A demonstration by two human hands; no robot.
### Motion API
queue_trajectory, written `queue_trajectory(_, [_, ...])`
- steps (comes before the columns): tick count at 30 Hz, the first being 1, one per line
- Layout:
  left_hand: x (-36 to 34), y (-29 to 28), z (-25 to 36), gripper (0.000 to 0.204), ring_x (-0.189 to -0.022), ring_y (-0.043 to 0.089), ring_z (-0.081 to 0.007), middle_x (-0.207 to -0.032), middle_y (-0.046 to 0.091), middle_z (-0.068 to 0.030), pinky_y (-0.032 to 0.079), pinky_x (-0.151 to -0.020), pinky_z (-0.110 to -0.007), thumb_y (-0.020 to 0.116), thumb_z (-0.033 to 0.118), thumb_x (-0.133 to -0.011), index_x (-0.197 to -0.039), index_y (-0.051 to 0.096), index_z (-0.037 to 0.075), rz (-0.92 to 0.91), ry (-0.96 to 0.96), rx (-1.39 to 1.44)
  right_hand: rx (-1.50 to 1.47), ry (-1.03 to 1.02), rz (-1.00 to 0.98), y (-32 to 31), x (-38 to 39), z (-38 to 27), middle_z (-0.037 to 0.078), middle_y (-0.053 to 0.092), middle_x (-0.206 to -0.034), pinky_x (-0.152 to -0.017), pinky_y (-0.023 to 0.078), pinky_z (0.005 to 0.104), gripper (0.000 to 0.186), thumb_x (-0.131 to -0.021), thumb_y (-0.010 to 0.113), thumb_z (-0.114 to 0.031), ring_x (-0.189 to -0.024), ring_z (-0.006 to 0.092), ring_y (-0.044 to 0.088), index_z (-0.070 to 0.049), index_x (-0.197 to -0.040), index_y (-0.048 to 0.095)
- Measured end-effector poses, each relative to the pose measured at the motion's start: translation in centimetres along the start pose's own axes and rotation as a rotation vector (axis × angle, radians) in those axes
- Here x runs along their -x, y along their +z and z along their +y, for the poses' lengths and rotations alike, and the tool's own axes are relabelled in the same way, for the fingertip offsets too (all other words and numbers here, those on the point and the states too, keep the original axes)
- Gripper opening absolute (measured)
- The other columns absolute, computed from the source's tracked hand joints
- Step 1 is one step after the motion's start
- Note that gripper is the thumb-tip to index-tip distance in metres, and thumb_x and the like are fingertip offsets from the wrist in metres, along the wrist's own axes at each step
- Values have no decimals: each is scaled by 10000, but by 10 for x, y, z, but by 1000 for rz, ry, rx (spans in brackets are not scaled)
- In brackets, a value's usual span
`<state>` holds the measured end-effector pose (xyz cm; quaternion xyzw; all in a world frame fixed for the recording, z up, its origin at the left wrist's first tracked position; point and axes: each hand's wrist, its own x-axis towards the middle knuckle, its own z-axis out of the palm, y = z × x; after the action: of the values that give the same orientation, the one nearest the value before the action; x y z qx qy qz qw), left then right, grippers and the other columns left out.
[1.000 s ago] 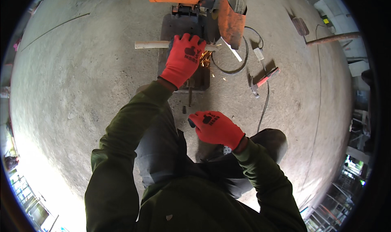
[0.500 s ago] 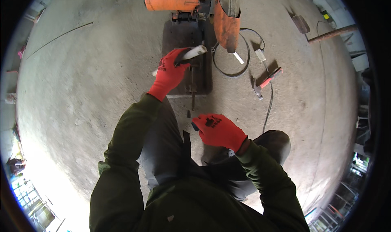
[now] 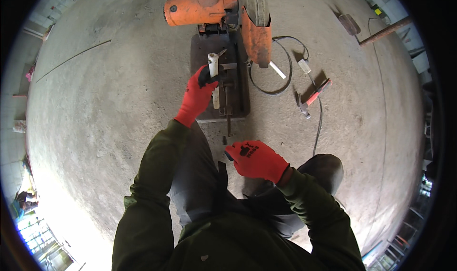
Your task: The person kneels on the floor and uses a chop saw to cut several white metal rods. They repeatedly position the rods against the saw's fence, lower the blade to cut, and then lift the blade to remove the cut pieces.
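My left hand [image 3: 194, 98], in a red glove with dark palm, is closed around a short whitish piece of pipe [image 3: 213, 64]. The pipe points lengthwise over the dark base [image 3: 202, 48] of an orange chop saw [image 3: 202, 9], beside the clamp screw [image 3: 228, 99]. My right hand [image 3: 259, 160], gloved alike, is held in front of my knees with its fingers curled together; whatever they hold, if anything, is hidden. Closest to it is the near end of the clamp screw, with a small dark piece [image 3: 224, 140] just beside that end.
Right of the saw lie a coiled black cable [image 3: 290, 66], a white strip [image 3: 277, 70], a pale block [image 3: 304, 66] and a red-handled hammer [image 3: 316, 96]. A thin rod [image 3: 76, 58] lies at the left. Farther right is a long-handled tool [image 3: 385, 32].
My left hand has turned the pipe from slanting sideways to nearly in line with the saw base. The right hand is almost where it was, still curled.
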<state>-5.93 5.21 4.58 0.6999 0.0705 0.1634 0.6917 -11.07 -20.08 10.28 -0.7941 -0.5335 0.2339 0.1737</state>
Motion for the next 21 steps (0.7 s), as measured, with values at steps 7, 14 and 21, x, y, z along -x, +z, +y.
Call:
queue_trajectory(7, [4,2,-2,301,-941,556,-77,-1050,650,0,476,-867,-266,647,75,-991,-1286,606,32,28,-181,133,-6,-61,136,2,3,11,116,669,-1004,-773,540,434,389,-891,642,-164,-900,315,671,-46,-1257,583])
queue_trajectory(14, [22,40,-1,258,-955,636,-146,-1115,662,-45,547,-826,-320,590,111,-1044,-1291,587,40,133,-353,638,153,311,671,-38,-32,58,151,667,-1064,-779,521,416,461,-943,686,-211,-955,295,653,-19,-1332,531])
queue_trajectory(21, [24,55,-13,264,-1039,676,-297,-1130,651,-120,585,-944,-477,589,156,-1050,-1277,556,24,139,-421,1029,-426,573,364,-39,-39,69,161,664,-1202,-812,540,458,421,-987,618,-269,-970,352,688,-66,-1347,540])
